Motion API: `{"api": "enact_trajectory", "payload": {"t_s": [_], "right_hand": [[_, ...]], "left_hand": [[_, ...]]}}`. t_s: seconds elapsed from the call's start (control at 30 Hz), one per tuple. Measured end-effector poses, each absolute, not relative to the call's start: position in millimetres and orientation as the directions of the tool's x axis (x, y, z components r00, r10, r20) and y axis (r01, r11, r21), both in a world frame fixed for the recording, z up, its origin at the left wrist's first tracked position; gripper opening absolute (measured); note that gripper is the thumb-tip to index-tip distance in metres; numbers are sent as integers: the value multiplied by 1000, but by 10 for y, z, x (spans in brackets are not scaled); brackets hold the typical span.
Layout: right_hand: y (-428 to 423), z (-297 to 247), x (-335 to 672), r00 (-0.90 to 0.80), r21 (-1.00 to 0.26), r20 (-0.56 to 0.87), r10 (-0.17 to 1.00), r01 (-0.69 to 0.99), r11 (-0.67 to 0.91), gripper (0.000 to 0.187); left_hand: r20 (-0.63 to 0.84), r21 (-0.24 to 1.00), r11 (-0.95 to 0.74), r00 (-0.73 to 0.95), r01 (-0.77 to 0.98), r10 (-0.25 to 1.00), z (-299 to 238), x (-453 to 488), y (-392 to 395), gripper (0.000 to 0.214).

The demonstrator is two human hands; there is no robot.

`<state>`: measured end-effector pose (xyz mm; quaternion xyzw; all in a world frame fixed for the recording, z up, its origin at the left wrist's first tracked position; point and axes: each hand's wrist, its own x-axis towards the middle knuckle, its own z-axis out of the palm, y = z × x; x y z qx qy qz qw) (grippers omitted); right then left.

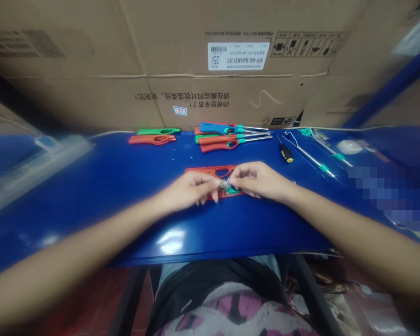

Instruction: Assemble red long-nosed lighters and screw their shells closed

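Observation:
An orange lighter shell [210, 171] lies flat on the blue table [126, 186] in front of me. My left hand [189, 189] and my right hand [257, 179] meet over its near edge. Both pinch a small teal and metal part [228, 187] between their fingertips, right above the shell. The fingers of both hands are closed on that part. What lies under the fingertips is hidden.
Several long-nosed lighters [231, 135] in blue, orange and green lie at the back. Two empty shells [153, 136], green and orange, lie to their left. A black and yellow screwdriver [285, 152] and metal rods [315, 158] sit to the right. Cardboard boxes [210, 60] wall the far edge.

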<state>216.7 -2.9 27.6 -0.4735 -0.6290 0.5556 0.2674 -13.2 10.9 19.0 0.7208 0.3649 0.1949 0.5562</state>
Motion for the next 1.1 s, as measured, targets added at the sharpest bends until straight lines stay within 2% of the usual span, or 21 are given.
{"api": "enact_trajectory", "payload": {"t_s": [0.2,0.47,0.77,1.1], "right_hand": [[-18,274,2192,-410,-964,-165,897,261,-58,31],[-16,220,2181,-403,-974,-138,905,219,-52,36],[-6,188,2172,-389,-968,-139,911,248,-42,39],[-1,211,2174,-362,-964,-187,913,248,-99,32]], "left_hand": [[-137,956,-70,646,284,751,176,-130,112,38],[-101,948,-116,625,297,774,163,-105,74,38],[-85,949,-129,625,289,776,185,-89,60,37],[-127,953,-60,573,296,810,201,-80,58,34]]}}
